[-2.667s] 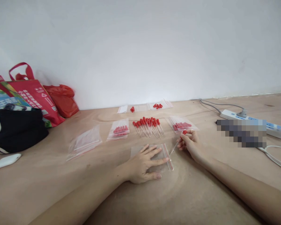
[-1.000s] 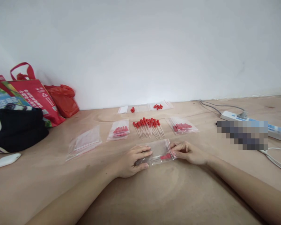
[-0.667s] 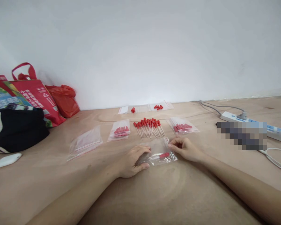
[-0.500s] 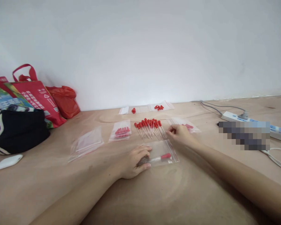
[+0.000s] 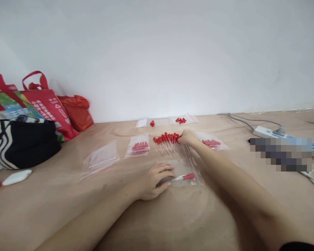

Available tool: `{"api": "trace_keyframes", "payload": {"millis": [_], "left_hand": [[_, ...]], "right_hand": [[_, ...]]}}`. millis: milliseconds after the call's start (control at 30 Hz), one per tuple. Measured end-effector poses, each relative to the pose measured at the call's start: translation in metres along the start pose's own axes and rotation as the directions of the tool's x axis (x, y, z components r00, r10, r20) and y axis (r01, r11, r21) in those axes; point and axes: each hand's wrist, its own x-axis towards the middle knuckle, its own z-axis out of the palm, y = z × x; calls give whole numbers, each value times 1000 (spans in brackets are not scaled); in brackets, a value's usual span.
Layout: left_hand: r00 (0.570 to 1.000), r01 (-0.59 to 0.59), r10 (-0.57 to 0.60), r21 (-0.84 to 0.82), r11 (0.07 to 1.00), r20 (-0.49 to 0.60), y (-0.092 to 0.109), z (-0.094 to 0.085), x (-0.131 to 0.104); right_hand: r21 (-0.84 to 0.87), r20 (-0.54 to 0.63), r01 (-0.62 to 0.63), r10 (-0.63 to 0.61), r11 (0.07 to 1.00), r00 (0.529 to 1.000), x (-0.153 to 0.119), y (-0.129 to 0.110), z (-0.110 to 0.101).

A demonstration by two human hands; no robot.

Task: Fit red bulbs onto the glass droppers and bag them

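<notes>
My left hand [image 5: 157, 180] lies on a clear zip bag [image 5: 198, 179], fingers apart and flat against it. Inside the bag is one dropper [image 5: 188, 176] with a red rubber bulb and a thin clear stem, its stem end partly under the hand. Beyond the bag, a row of red-bulbed droppers [image 5: 166, 138] lies fanned out, bulbs pointing away. My right hand [image 5: 188, 138] is at the right end of that row, fingers closed around the bulb of a dropper. Part of its grip is hidden.
Filled bags of droppers flank the row, one stack on the left [image 5: 137, 146] and one on the right [image 5: 211, 143]. Flat zip bags [image 5: 102, 157] lie further left. Loose red bulbs [image 5: 181, 120] sit near the wall. Shopping bags [image 5: 51, 108] stand left, a power strip [image 5: 267, 132] right.
My right hand has moved left and away from me, from beside the row onto its right-hand bulbs. My left hand stays on the bag. The view has shifted slightly.
</notes>
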Motion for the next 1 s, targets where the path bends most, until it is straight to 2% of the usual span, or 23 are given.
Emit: {"api": "trace_keyframes", "payload": {"millis": [133, 300, 400, 467, 567, 800, 900, 1000], "left_hand": [[1000, 1, -1, 5, 1000, -3, -2, 2, 0], [1000, 18, -18, 2, 1000, 8, -5, 4, -1], [1000, 30, -30, -2, 1000, 6, -6, 4, 0], [999, 35, -35, 4, 999, 10, -5, 4, 0], [999, 33, -33, 16, 999, 18, -5, 4, 1], [1000, 6, -6, -8, 1000, 5, -5, 3, 1], [1000, 20, -20, -22, 1000, 2, -6, 4, 1], [999, 48, -47, -42, 998, 5, -6, 3, 0]], "right_hand": [[52, 3, -31, 31, 998, 1000, -3, 7, -15], [209, 20, -35, 31, 977, 999, -34, 45, -33], [555, -25, 48, -41, 830, 999, -62, 72, -30], [645, -104, 88, -27, 759, 994, -76, 87, -23], [705, -176, 105, 29, 702, 984, -86, 100, -15], [812, -146, 61, 101, 580, 984, -85, 102, -6], [888, -102, 47, 95, 458, 990, -93, 94, -2], [952, 4, -25, 66, 305, 998, -107, 83, 1]]}}
